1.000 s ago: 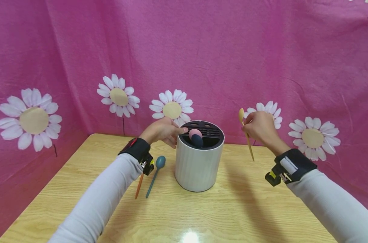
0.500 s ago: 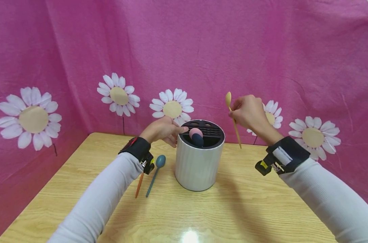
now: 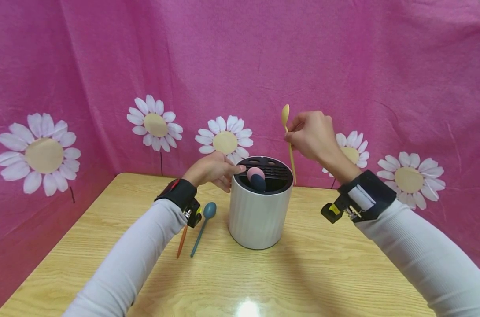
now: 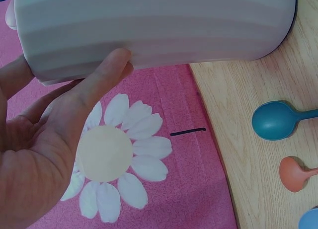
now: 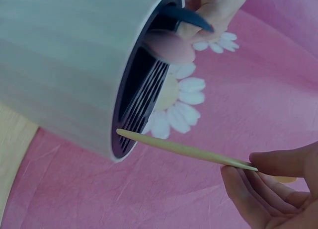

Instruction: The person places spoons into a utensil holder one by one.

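A pink flowery cloth [image 3: 240,66] hangs behind the wooden table [image 3: 363,273]. Mid-frame, the left hand [image 3: 214,171] holds the white pot [image 3: 260,215] by its edge; above right, the right hand [image 3: 313,134] pinches the yellow spoon [image 3: 285,115]. Only the left wrist view, lower right, shows the orange spoon [image 4: 294,174]'s round end.

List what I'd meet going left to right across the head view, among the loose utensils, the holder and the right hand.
Orange handle → teal spoon → white holder → yellow spoon → right hand.
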`<control>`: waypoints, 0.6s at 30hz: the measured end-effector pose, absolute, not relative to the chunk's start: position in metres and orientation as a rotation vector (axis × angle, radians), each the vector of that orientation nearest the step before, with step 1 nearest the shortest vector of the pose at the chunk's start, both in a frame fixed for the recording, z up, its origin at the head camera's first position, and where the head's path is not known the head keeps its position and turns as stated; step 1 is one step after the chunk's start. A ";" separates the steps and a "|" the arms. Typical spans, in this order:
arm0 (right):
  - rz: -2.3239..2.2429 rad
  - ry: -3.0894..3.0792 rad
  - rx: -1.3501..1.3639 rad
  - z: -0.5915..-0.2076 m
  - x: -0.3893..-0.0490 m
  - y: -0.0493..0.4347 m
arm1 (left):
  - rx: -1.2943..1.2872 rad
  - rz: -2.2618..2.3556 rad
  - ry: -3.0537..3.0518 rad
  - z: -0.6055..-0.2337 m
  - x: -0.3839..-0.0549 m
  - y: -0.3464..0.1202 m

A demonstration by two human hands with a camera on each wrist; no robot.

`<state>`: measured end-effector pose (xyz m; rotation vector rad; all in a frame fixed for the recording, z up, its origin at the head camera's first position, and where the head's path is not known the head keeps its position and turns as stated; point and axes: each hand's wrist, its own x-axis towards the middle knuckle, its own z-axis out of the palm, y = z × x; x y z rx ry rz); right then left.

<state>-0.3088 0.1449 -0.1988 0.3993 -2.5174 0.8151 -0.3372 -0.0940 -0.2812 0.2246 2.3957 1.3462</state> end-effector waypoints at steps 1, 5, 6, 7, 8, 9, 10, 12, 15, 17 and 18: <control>0.834 -2.515 0.400 -0.198 -0.308 0.143 | 0.225 1.348 2.397 -0.281 -0.337 -0.094; 0.893 -2.506 0.404 -0.196 -0.306 0.136 | 0.225 1.354 2.392 -0.282 -0.337 -0.095; 0.910 -2.505 0.406 -0.196 -0.306 0.134 | 0.225 1.358 2.390 -0.282 -0.337 -0.095; 0.919 -2.502 0.404 -0.197 -0.306 0.133 | 0.225 1.357 2.389 -0.282 -0.337 -0.095; 0.925 -2.498 0.406 -0.197 -0.306 0.131 | 0.226 1.357 2.390 -0.282 -0.337 -0.095; 0.935 -2.495 0.412 -0.198 -0.306 0.130 | 0.227 1.355 2.391 -0.282 -0.337 -0.095; 0.940 -2.491 0.417 -0.198 -0.305 0.129 | 0.228 1.355 2.393 -0.282 -0.337 -0.095; 0.953 -2.489 0.427 -0.200 -0.305 0.127 | 0.231 1.356 2.393 -0.282 -0.337 -0.095; 0.964 -2.500 0.439 -0.204 -0.303 0.125 | 0.234 1.355 2.395 -0.282 -0.337 -0.095; 0.970 -2.513 0.437 -0.207 -0.302 0.124 | 0.233 1.355 2.393 -0.282 -0.337 -0.095; 0.971 -2.519 0.436 -0.209 -0.302 0.124 | 0.231 1.354 2.394 -0.282 -0.338 -0.095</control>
